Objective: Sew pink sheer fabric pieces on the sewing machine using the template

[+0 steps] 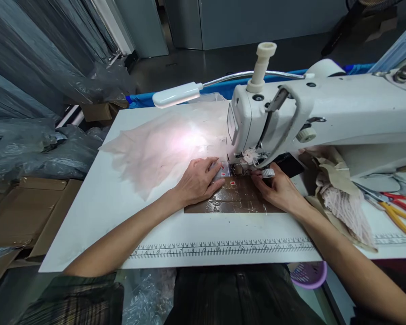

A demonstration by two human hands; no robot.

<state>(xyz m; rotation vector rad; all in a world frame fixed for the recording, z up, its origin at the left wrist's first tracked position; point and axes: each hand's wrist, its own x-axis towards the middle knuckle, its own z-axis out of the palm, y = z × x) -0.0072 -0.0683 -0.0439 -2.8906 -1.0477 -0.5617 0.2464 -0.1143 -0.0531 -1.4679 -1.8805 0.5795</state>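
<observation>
While both hands rest at the needle of the sewing machine, the work looks to be in its middle stretch, as far as one can judge. The left hand lies flat, fingers spread and closed on nothing, pressing down the near edge of the pale pink fabric just left of the needle area. The right hand sits just right of the needle, fingers curled low against the brown plate set into the table; whether its grip pinches the cloth or only steadies it cannot be told, since the fingertips are hidden under the machine head. Most of the fabric lies spread well to the left of and behind the machine, lit by the small gooseneck lamp, which suggests a good length has yet to be fed or has already run through; the seam itself is too faint to see, so which of the two cannot be settled. To the right of the machine's arm lies a heap of beige and pink cloth pieces, and beyond it red and yellow handled tools. A printed ruler runs along the table edge in front of the machine.
</observation>
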